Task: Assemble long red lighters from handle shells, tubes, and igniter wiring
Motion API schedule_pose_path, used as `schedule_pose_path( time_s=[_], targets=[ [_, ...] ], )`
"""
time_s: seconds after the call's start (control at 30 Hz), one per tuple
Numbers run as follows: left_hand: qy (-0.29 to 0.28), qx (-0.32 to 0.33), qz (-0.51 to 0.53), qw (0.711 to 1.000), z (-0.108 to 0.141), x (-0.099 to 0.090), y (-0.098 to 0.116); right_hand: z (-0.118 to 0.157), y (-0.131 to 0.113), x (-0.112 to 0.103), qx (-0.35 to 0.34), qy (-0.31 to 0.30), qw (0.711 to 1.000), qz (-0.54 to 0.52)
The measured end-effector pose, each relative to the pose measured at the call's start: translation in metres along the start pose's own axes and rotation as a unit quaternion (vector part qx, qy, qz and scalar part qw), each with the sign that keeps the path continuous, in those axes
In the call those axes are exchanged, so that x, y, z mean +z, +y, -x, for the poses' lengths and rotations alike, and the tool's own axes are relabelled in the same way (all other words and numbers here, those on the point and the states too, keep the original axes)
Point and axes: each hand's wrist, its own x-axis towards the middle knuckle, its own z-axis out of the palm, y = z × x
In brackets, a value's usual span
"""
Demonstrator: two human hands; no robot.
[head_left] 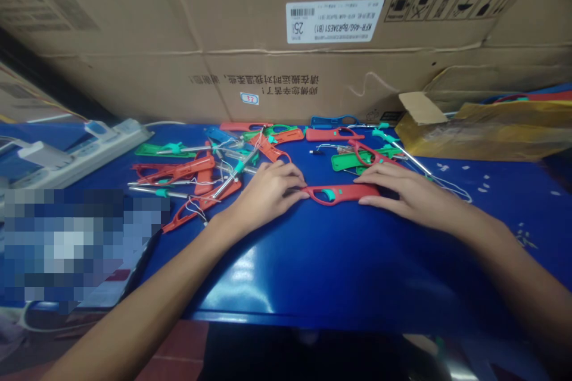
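Observation:
Between my hands lies a red utility lighter (351, 193) with a green trigger, just above the blue table. My left hand (269, 191) pinches its left end, beside the trigger loop. At the other end, the fingers and thumb of my right hand (404, 190) close around the red body and hide that tip. To the left is a heap of lighter parts: red shells (204, 175), metal rods with green fittings (232, 175) and thin white wires. Behind the right hand are a green shell (346, 161), a red shell (335, 134) and a blue shell (331, 121).
A large cardboard box (250, 24) stands along the back. White power strips (89, 152) with plugs sit at left, above a pixelated item (80, 250). At right is an open carton with yellow tape (491, 128); small white scraps (486, 181) dot the table.

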Motion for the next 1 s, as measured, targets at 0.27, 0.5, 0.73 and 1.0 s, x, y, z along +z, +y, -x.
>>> schedule_pose_path(
  time_s=[0.27, 0.5, 0.73, 1.0],
  targets=[
    [-0.012, 0.004, -0.007, 1.000, 0.000, 0.000, 0.002, -0.003, -0.005, 0.004, 0.008, 0.007, 1.000, -0.011],
    [-0.012, 0.009, -0.058, 0.998, 0.002, -0.002, 0.011, -0.004, -0.002, 0.007, -0.004, 0.011, 1.000, 0.015],
    [-0.021, 0.017, -0.055, 0.998, 0.003, -0.003, 0.012, -0.002, -0.004, 0.009, -0.035, 0.016, 0.997, 0.073],
    [-0.010, 0.037, -0.107, 0.994, 0.001, 0.001, 0.005, -0.005, -0.014, 0.024, -0.088, 0.047, 0.979, 0.178]
  ],
)
